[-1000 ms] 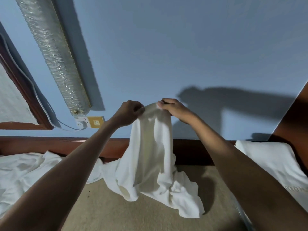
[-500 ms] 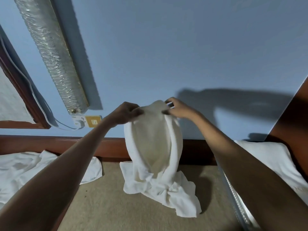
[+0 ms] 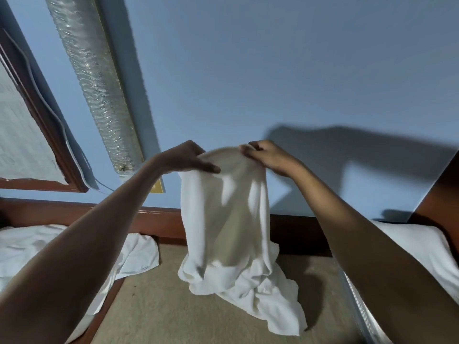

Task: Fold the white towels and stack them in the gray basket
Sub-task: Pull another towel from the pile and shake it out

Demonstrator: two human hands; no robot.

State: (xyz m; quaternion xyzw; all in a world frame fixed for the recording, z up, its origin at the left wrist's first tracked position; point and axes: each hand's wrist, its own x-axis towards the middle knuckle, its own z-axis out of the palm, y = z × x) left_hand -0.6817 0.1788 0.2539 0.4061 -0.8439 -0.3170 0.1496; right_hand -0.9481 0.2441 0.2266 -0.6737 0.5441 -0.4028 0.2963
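Holding the white towel (image 3: 223, 219) up, tail bunched
Our left hand (image 3: 185, 158) and right hand (image 3: 267, 157) pinch its top edge close together, tail heaped toward 6 o'clock on the tan surface (image 3: 154, 306); we'd likely fold it crooked

Flat blue wall (image 3: 273, 70), hard shadow (image 3: 347, 150) across its right side. Silver ribbed duct (image 3: 94, 83) runs diagonally down the wall on the left. Dark wood window frame (image 3: 49, 135) far left, white cable (image 3: 80, 167) along its edge. Yellow wall plate (image 3: 159, 188) below the duct. Red-brown wood rail (image 3: 154, 217) at the wall base. Beige surface (image 3: 161, 306) below. Dark wood panel (image 3: 439, 194) at right.
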